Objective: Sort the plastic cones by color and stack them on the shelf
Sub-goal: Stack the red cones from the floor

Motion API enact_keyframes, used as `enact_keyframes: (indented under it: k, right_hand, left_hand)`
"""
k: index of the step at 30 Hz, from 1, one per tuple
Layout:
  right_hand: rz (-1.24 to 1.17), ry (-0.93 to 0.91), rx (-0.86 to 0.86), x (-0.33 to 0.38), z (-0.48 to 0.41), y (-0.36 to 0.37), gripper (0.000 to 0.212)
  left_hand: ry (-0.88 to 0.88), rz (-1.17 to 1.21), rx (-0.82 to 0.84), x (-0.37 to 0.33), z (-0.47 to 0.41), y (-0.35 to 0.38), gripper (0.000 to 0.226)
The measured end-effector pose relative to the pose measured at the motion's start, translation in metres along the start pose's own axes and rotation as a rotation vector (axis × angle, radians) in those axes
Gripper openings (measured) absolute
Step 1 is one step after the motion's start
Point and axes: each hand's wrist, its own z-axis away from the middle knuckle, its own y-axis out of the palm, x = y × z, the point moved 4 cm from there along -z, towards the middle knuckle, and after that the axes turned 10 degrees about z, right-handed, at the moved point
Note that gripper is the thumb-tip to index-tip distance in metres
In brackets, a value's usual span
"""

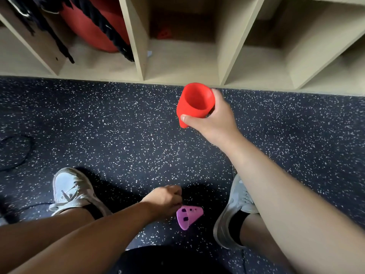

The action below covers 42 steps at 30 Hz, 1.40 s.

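My right hand (pixel 214 117) grips a red plastic cone (pixel 194 102) above the speckled floor, just in front of the shelf's middle compartment (pixel 183 62); the cone's open base faces the camera. A purple cone (pixel 188 216) with dark holes lies on its side on the floor between my feet. My left hand (pixel 165 200) hovers beside the purple cone with curled fingers at its wide rim; I cannot tell if it touches it. Deep inside the middle compartment sits a small red cone (pixel 165 34), dim in shadow.
The beige wooden shelf (pixel 136 36) has several open compartments along the floor. The left one holds a large red ball (pixel 92 22) and black ropes (pixel 110 30). My two grey shoes (pixel 73 190) (pixel 235 210) stand on the dark speckled floor (pixel 118 125).
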Motion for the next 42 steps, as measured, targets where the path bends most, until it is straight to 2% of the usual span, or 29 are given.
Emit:
enact_keyframes:
  k: [3, 10, 11, 13, 14, 17, 20, 25, 28, 30, 34, 38, 42]
  right_hand:
    - [-0.001, -0.005, -0.01, -0.001, -0.004, -0.001, 0.067]
    - [0.009, 0.017, 0.002, -0.001, -0.004, -0.003, 0.065]
    - [0.01, 0.022, 0.005, 0.001, -0.004, -0.003, 0.065]
    - [0.014, 0.027, 0.008, 0.004, -0.005, -0.004, 0.065]
    - [0.015, 0.028, 0.008, 0.005, -0.005, -0.004, 0.064]
    - [0.007, 0.026, 0.01, 0.009, -0.008, -0.003, 0.064]
    - [0.002, 0.038, 0.014, 0.012, -0.015, 0.0, 0.063]
    - [-0.025, 0.046, 0.003, 0.029, -0.038, 0.001, 0.062]
    - [-0.04, 0.02, 0.005, 0.046, -0.053, 0.001, 0.061]
    - [-0.048, -0.009, -0.008, 0.057, -0.066, -0.001, 0.062]
    - [-0.101, -0.034, -0.053, 0.076, -0.098, -0.01, 0.06]
    - [-0.14, -0.035, -0.097, 0.091, -0.133, -0.022, 0.054]
    - [-0.22, -0.029, -0.148, 0.105, -0.168, -0.028, 0.06]
  left_hand:
    - [-0.091, 0.149, -0.164, 0.006, -0.005, -0.019, 0.021]
    - [-0.48, 0.276, -0.53, 0.019, -0.016, -0.097, 0.023]
    - [-0.528, 0.34, -0.586, 0.022, -0.016, -0.108, 0.022]
    - [-0.624, 0.542, -0.699, 0.027, -0.017, -0.128, 0.005]
    - [-0.661, 0.637, -0.764, 0.028, -0.018, -0.138, 0.018]
    - [-0.686, 0.863, -0.986, 0.023, -0.022, -0.172, 0.025]
    - [-0.639, 0.997, -1.116, 0.013, -0.03, -0.208, 0.033]
    - [-0.656, 1.17, -1.29, 0.023, -0.041, -0.256, 0.015]
    - [-0.711, 1.35, -1.326, 0.028, -0.05, -0.279, 0.017]
    - [-0.658, 1.478, -1.298, 0.026, -0.057, -0.295, 0.016]
    - [-0.515, 1.626, -1.173, 0.021, -0.075, -0.333, 0.039]
    - [-0.473, 1.626, -1.104, 0.021, -0.088, -0.357, 0.04]
    - [-0.485, 1.446, -0.96, 0.026, -0.102, -0.371, 0.042]
